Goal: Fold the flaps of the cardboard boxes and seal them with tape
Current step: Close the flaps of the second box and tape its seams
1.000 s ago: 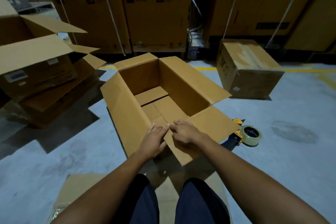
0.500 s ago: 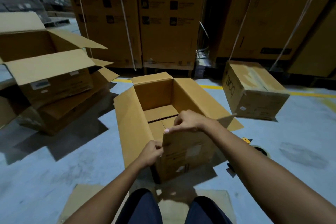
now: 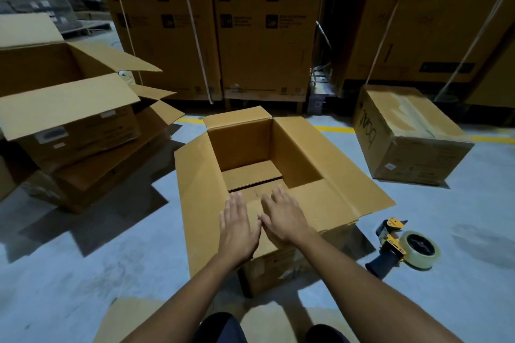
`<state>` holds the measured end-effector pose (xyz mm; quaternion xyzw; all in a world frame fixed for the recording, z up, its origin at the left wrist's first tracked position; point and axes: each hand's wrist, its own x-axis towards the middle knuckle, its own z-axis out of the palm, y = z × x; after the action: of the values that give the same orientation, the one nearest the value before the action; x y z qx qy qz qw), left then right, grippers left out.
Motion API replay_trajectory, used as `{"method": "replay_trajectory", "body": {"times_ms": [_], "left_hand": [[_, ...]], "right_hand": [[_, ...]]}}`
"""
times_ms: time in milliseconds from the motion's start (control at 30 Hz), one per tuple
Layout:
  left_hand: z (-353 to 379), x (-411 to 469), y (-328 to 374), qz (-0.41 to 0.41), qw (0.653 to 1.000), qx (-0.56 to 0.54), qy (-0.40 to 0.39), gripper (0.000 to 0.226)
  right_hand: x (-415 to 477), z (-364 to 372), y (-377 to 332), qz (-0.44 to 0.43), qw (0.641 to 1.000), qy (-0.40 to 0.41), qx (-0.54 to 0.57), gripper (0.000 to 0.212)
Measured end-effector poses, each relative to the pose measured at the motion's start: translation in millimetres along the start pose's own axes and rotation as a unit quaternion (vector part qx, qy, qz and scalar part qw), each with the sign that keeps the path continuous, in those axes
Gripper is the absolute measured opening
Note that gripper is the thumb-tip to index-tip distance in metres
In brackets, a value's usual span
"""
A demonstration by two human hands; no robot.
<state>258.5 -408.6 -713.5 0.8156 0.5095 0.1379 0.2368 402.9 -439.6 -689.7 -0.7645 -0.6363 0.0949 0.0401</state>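
Apparently flap [image 3: 252, 213] beneath both hands [image 3: 239, 230] [image 3: 284, 220]

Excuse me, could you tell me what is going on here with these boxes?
A person is closing an open cardboard box on the warehouse floor. The left hand and right hand lie flat, fingers straight, on the near short flap, pressing it inward over the opening. The far flap and the long side flaps are open. A tape dispenser lies untouched on the floor to the right of the box, so this box is not sealed yet.
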Motion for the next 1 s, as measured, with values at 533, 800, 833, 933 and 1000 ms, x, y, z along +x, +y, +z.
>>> {"method": "replay_trajectory", "body": {"times_ms": [533,800,833,933,1000], "left_hand": [[6.0,6.4,9.4,0.070,0.965,0.240,-0.074,0.039],[-0.2,14.7,21.8,0.148,0.942,0.225,-0.199,0.039],[-0.3,14.7,21.1,0.150,0.944,0.223,-0.192,0.040],[0.7,14.4,19.9,0.151,0.959,0.187,-0.152,0.035],[2.1,19.8,17.3,0.138,0.972,0.150,-0.116,0.035]], "right_hand": [[-14.5,18.2,22.7,0.099,0.995,0.015,0.024,0.035],[-24.7,0.5,59.2,0.044,0.986,-0.162,0.011,0.062],[-24.5,-1.3,58.0,0.046,0.985,-0.166,0.012,0.061],[-21.0,-7.8,56.1,0.048,0.986,-0.156,0.024,0.052],[-13.1,-13.4,55.8,0.048,0.989,-0.128,0.061,0.046]]}}
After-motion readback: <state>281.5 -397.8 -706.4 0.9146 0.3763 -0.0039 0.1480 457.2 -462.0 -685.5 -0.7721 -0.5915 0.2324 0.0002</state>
